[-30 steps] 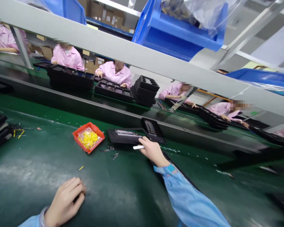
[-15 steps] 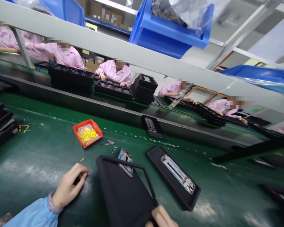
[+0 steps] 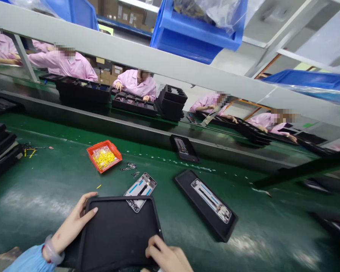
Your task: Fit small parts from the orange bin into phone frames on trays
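Tray (image 3: 116, 233), matte blk, rect., in both hands (image 3: 75, 219)

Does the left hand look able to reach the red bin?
Probably yes: just green bench and a yellow sliver lie between the left hand and red bin, though that hand holds the black tray.

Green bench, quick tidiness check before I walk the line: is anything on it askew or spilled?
The silver device frame sits askew, partly outside the black tray at its far rim. Small dark parts lie scattered beside the red bin; one yellow strip lies loose outside it, possibly dropped.
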Action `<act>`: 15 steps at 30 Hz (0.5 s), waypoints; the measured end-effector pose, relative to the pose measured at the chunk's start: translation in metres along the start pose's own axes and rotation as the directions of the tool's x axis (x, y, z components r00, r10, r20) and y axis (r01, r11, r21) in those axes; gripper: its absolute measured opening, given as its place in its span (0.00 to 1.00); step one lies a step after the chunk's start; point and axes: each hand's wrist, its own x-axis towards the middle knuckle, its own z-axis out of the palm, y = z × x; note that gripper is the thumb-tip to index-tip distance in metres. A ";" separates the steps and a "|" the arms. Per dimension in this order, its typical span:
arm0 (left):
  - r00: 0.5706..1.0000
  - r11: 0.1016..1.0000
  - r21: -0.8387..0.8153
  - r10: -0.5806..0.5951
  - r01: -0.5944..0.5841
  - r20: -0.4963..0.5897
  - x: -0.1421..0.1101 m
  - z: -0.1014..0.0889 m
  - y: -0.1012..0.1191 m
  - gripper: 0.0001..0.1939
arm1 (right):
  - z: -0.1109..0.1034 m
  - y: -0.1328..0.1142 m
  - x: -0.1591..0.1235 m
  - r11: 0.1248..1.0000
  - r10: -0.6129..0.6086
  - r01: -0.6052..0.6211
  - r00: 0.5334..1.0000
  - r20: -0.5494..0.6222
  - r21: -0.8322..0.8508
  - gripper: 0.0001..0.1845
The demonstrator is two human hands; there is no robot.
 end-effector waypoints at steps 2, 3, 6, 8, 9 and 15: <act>0.999 0.999 0.043 0.009 -0.007 -0.044 0.004 -0.001 -0.003 0.27 | -0.027 0.015 0.018 0.973 0.187 -0.187 0.982 0.010 0.135 0.05; 0.998 0.997 0.069 0.023 -0.019 -0.058 0.005 -0.001 -0.004 0.26 | -0.039 0.025 0.030 0.950 0.273 -0.267 0.962 -0.018 0.165 0.05; 0.993 0.988 0.138 0.077 -0.064 -0.089 0.007 -0.001 -0.006 0.24 | -0.062 0.063 0.072 0.924 0.350 -0.342 0.936 -0.018 0.173 0.17; 0.990 0.982 0.172 0.101 -0.082 -0.099 0.008 -0.001 -0.007 0.25 | -0.065 0.084 0.100 0.949 0.248 -0.263 0.963 0.103 0.175 0.32; 0.989 0.979 0.184 0.107 -0.087 -0.102 0.008 -0.001 -0.008 0.25 | -0.064 0.091 0.112 0.964 0.171 -0.203 0.968 0.183 0.174 0.38; 0.988 0.980 0.177 0.107 -0.086 -0.115 0.009 -0.001 -0.013 0.28 | -0.055 0.090 0.146 0.996 -0.025 0.056 0.931 0.364 -0.074 0.42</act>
